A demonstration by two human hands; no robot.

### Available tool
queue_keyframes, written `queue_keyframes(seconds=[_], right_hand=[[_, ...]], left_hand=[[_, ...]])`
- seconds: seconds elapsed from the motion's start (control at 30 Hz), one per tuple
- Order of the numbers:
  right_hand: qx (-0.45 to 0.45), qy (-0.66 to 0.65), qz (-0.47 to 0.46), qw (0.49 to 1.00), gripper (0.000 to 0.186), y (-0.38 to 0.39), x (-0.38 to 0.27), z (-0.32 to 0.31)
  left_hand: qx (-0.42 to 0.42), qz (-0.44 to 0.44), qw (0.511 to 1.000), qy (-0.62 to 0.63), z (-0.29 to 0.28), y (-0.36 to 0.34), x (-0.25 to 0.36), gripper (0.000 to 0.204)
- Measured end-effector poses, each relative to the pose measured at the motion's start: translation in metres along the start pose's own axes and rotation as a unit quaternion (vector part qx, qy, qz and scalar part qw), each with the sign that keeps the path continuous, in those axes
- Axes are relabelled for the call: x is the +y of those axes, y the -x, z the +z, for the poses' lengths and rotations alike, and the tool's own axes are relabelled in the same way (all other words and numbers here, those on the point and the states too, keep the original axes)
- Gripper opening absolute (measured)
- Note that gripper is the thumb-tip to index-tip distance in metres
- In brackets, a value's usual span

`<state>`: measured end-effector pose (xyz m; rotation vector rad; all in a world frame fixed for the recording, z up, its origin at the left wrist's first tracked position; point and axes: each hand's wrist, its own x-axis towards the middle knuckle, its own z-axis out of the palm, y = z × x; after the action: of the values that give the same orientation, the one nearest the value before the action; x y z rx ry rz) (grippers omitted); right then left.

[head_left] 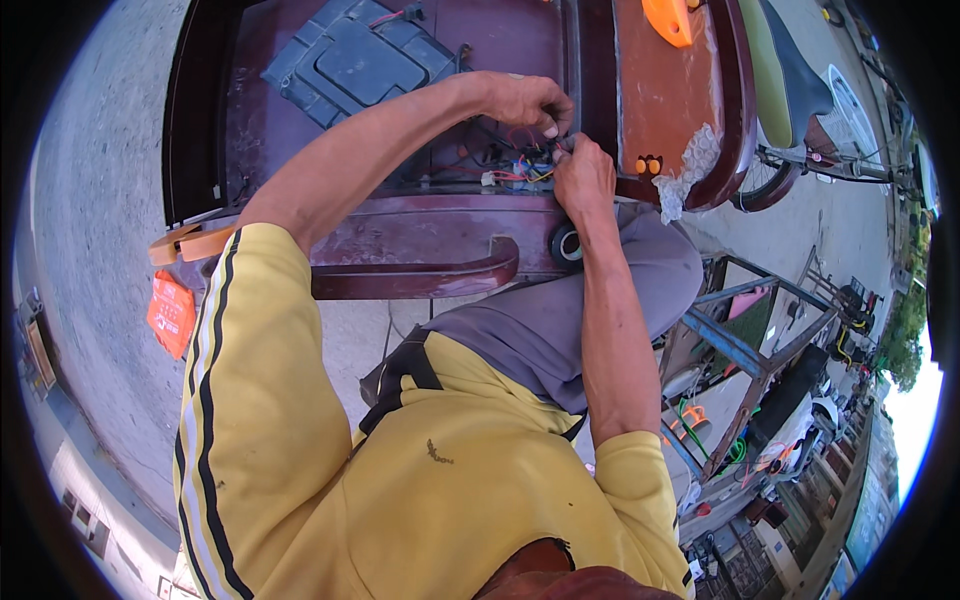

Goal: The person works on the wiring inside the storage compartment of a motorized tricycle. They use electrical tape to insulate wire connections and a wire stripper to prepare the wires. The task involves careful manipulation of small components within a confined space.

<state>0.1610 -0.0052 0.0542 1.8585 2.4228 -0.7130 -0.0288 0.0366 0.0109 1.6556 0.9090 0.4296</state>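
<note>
**Head view: both hands at a knot of coloured wires in a maroon vehicle body**

Nearest, at 6 o'clock, a yellow shirt (440,500) with dark stripes fills the lower frame, with grey trousers (560,320) just above it. From there both forearms reach up toward 12 o'clock. The right hand (583,178) is closed, its fingertips pinched on the wires (520,168), a tangle of red, blue and yellow strands lying in the open compartment of the maroon body (420,240). The left hand (530,102) comes in from 11 o'clock, fingers curled and gripping the same bundle from above, touching the right hand's fingertips. A roll of black tape (566,245) sits just below the right wrist. Beyond, at 11 o'clock, lies a grey ribbed cover (355,60). At 2 o'clock stands a bicycle (800,120).
</note>
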Motion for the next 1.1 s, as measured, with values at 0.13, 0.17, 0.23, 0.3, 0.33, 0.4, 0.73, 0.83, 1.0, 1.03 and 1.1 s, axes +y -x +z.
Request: queue_keyframes(seconds=[0.13,0.17,0.23,0.3,0.33,0.4,0.73,0.83,1.0,1.03,1.1], right_hand=[[-0.006,-0.003,0.005,1.000,0.020,-0.002,0.001,0.001],[-0.009,-0.009,0.006,1.000,0.020,-0.002,0.001,0.001],[-0.014,-0.020,0.009,1.000,0.021,-0.002,0.002,0.002],[-0.019,-0.017,0.015,1.000,0.022,-0.001,0.000,-0.001],[-0.022,-0.015,0.017,1.000,0.023,-0.001,-0.002,-0.002],[-0.018,0.002,0.016,1.000,0.024,-0.001,-0.002,0.000],[0.065,-0.076,-0.052,0.994,0.024,0.001,0.003,0.001],[0.051,-0.069,-0.050,0.995,0.023,0.002,0.004,0.001],[0.054,-0.072,-0.054,0.994,0.024,0.002,0.005,0.002],[0.055,-0.078,-0.053,0.994,0.024,0.002,0.005,0.002],[0.059,-0.083,-0.051,0.993,0.025,0.001,0.005,0.003]], left_hand=[[0.011,0.020,1.000,0.012,0.002,0.000,0.000,0.017],[0.021,0.025,0.999,0.016,0.003,-0.001,-0.002,0.017],[0.039,0.019,0.999,0.014,0.004,-0.001,0.002,0.019],[0.059,-0.006,0.998,0.000,0.002,0.002,0.005,0.022],[0.054,-0.005,0.999,0.000,0.000,0.003,0.004,0.022],[0.045,-0.004,0.999,-0.001,-0.003,0.006,0.001,0.024],[0.062,-0.004,0.998,0.033,-0.008,0.008,-0.004,0.020],[0.075,0.002,0.996,0.042,-0.006,0.007,-0.005,0.018],[0.106,-0.025,0.994,0.000,-0.008,0.006,-0.001,0.016],[0.111,-0.019,0.993,0.041,-0.007,0.007,-0.004,0.017],[0.119,-0.005,0.985,0.123,-0.006,0.008,-0.007,0.019]])
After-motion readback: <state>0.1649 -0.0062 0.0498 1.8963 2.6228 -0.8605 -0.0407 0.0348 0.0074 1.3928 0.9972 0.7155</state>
